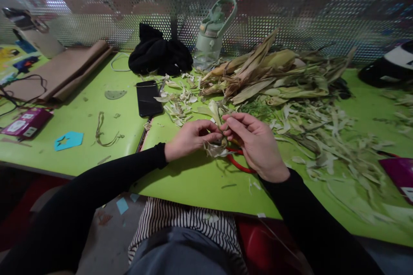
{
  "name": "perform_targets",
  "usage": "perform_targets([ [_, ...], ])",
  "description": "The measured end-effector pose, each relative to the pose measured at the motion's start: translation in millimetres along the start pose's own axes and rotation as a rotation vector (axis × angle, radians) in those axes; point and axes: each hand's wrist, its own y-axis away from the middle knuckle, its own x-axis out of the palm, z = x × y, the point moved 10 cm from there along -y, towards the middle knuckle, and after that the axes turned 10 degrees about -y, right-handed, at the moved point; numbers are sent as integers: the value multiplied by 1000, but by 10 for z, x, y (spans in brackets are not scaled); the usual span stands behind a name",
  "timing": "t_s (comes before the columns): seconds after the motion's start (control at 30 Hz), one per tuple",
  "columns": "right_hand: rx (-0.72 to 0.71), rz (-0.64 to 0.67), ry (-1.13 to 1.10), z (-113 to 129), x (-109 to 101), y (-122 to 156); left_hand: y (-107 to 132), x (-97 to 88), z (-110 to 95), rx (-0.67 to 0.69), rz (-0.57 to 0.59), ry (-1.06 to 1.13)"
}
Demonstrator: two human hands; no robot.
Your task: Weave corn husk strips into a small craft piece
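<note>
My left hand (193,138) and my right hand (258,144) meet over the near edge of the green table. Between their fingertips is a small bundle of corn husk (217,150), pale and frayed at its lower end, with a leafy strip rising behind it. Both hands are closed, thumbs pinched against fingers. Under the right hand lies a red-handled tool (240,165), partly covered; its other end is hidden. Shredded corn husk (180,105) is scattered just beyond the left hand. More strips (322,137) spread to the right of the right hand.
A heap of dried husks (267,73) lies at the back, beside a green bottle (209,38) and black cloth (159,53). A phone (148,99), twisted cord (105,133), blue paper piece (69,141) and purple box (27,122) lie left. Another purple box (398,174) is right.
</note>
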Motion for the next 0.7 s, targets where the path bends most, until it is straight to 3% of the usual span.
perform_targets([
  [0.23, -14, -11, -4, 6, -30, -11, 12, -149, -174, 122, -124, 4],
  [0.4, -34, -29, 50, -70, -155, -66, 17, -283, -247, 163, -178, 278],
  [0.57, 52, -17, 30, -155, -152, -105, -37, -155, -44, -35, -33, 561],
  [0.7, 105, -12, -126, -78, -58, -70, -20, -39, 125, -238, 70, 500],
])
